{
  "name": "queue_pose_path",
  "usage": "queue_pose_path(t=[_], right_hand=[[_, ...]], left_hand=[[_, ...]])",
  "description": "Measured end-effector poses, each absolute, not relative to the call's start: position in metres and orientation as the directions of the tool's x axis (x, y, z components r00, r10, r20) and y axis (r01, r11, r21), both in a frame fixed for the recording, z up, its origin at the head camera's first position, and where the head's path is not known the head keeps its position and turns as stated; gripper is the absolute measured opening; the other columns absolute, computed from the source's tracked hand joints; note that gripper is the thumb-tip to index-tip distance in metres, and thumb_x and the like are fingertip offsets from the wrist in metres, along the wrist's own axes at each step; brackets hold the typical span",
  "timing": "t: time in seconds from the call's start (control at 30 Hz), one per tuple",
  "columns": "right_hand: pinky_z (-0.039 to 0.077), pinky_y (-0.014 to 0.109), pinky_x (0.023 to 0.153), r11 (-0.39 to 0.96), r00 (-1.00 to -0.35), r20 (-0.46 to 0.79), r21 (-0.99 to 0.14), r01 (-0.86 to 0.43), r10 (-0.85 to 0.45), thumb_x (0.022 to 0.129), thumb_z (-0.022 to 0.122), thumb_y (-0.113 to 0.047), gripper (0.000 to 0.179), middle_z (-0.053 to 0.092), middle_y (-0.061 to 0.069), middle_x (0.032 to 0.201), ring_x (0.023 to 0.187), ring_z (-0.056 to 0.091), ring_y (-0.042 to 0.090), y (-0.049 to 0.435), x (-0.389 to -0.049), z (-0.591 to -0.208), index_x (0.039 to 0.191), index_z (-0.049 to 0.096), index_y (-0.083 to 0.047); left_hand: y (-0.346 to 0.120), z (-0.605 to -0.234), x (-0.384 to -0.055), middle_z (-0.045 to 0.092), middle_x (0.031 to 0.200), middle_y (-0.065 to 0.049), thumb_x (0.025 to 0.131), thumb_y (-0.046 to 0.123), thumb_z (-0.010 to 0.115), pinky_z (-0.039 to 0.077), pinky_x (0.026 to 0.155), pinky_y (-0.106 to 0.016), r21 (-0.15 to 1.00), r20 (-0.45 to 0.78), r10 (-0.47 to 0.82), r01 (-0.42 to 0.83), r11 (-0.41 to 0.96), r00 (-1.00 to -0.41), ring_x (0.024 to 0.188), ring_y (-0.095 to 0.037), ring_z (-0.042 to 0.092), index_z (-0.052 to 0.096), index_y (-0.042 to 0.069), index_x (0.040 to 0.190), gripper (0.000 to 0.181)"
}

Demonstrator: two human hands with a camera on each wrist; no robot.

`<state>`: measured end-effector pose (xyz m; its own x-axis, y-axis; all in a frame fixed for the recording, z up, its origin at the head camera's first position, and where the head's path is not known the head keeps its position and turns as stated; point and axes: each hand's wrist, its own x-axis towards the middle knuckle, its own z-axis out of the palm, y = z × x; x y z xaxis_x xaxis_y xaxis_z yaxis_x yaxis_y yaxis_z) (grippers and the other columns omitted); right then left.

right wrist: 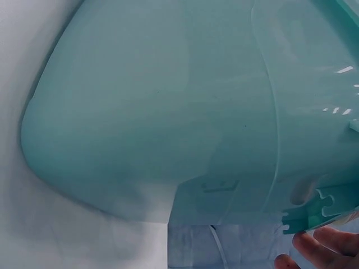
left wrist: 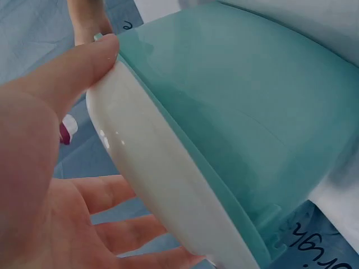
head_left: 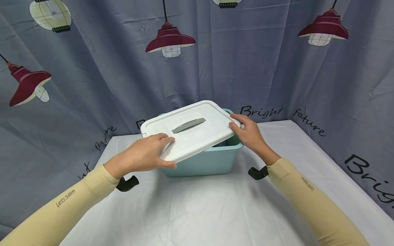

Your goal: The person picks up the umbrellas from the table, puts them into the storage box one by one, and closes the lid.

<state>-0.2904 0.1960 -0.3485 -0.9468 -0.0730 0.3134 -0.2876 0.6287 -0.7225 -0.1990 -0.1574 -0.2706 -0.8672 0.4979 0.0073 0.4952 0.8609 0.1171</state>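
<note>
In the head view a white storage-box lid (head_left: 197, 131) with a grey handle (head_left: 188, 125) lies askew over a light teal storage box (head_left: 203, 164). Part of the box's inside shows under the lid's right end; its contents are mostly hidden. My left hand (head_left: 146, 153) holds the lid's near-left corner, the thumb along its front edge and the fingers over the top. In the left wrist view, the thumb (left wrist: 84, 67) touches where the lid's side meets the box rim. My right hand (head_left: 247, 131) grips the lid's right corner; its fingertips (right wrist: 317, 246) show beside the box's rim.
The box stands on a table with a white cloth (head_left: 197, 212). A blue-grey curtain (head_left: 240, 68) printed with lamps and lettering hangs behind and at both sides. Black wrist devices (head_left: 258, 173) sit below both wrists.
</note>
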Motion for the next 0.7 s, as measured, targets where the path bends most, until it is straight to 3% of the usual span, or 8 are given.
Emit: queue_pose_path(t=[0.33, 0.7], right_hand=[[0.046, 0.054, 0.101, 0.633, -0.941, 0.338, -0.724, -0.273, -0.019, 0.098, 0.059, -0.044, 0.054, 0.051, 0.013, 0.148, 0.129, 0.052, 0.033, 0.203, -0.28, -0.35, 0.142, 0.055, -0.013], [0.044, 0.054, 0.099, 0.68, -0.915, 0.404, -0.674, -0.287, 0.014, 0.098, 0.059, -0.043, 0.053, 0.051, 0.014, 0.149, 0.128, 0.052, 0.035, 0.203, -0.265, -0.352, 0.138, 0.057, -0.009]], left_hand=[[-0.17, -0.275, -0.212, 0.054, 0.141, -0.005, 0.081, 0.054, 0.078, 0.048, 0.093, -0.04, 0.231, 0.016, 0.465, 0.456, 0.859, -0.885, 0.11, -0.022, 0.059, 0.054, 0.013, 0.144, 0.079], [-0.182, -0.282, -0.22, 0.033, 0.16, -0.013, 0.076, 0.063, 0.079, 0.043, 0.104, -0.05, 0.349, -0.01, 0.396, 0.368, 0.862, -0.918, 0.131, -0.03, 0.05, 0.031, 0.015, 0.159, 0.108]])
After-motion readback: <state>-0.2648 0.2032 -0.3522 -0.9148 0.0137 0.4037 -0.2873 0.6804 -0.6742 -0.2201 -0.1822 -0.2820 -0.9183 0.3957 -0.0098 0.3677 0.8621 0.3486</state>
